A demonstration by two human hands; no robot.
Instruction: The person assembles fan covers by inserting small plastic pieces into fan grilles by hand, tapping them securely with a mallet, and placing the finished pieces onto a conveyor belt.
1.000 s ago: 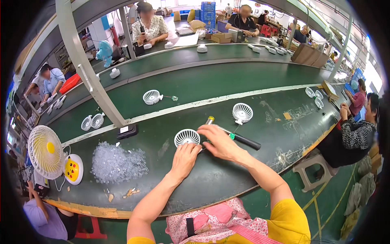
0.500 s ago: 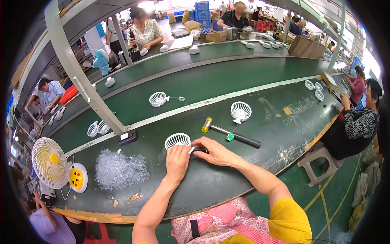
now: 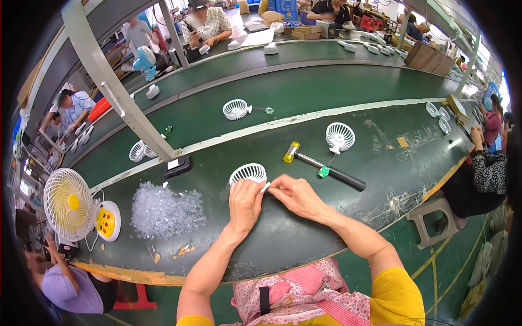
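Note:
My left hand [image 3: 244,205] is closed over the near side of a white slatted fan housing [image 3: 248,171] on the dark bench. A short white stem [image 3: 265,187] of the housing sticks out beside its fingers. My right hand [image 3: 298,196] is pinched just right of that stem; what its fingertips hold, if anything, is too small to tell. Beyond it lies a hammer [image 3: 340,176] with a yellow head. A small green circuit board [image 3: 323,171] rests against the handle, wired to a second fan housing [image 3: 340,137].
Left of my hands is a heap of small clear plastic pieces [image 3: 166,211]; behind it stand a black box [image 3: 178,167] and a grey post [image 3: 117,89]. A white desk fan [image 3: 68,202] occupies the left end. More housings [image 3: 236,109] lie on the green conveyor [image 3: 304,87]. Co-workers sit around.
The view has shifted, so the bench things appear further up and right. A dark object that showed at my right fingers is no longer visible there; those fingers now pinch near the stem.

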